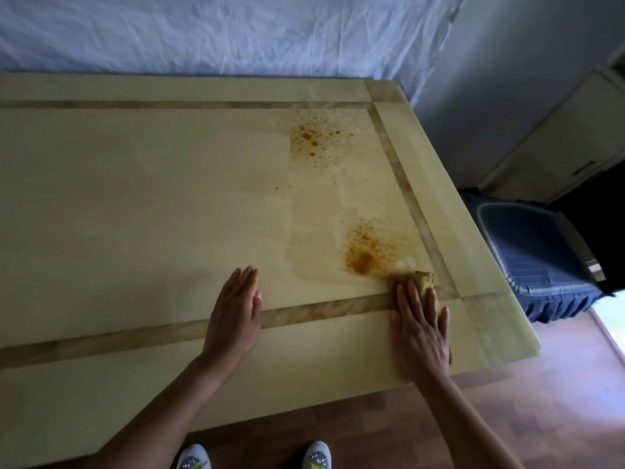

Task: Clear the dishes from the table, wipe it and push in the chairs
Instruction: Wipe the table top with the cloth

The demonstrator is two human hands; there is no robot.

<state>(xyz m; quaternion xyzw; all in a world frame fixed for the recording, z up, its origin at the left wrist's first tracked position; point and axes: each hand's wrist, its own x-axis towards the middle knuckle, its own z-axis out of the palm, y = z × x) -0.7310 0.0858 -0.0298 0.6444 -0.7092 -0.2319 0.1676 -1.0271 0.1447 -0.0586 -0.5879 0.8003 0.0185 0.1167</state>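
The left forearm (162, 401) comes up from the lower left of the view and the right forearm (470, 424) from the lower right, both bare and stretched forward, well apart from each other. The left hand (236, 316) lies palm down on the counter (135, 198), fingers straight and close together, thumb alongside, holding nothing. The right hand (421, 336) is also palm down, its fingers straight and slightly spread, pressing flat on a yellow-brown sponge (424, 279) that shows beyond and between the fingertips, near the counter's right edge.
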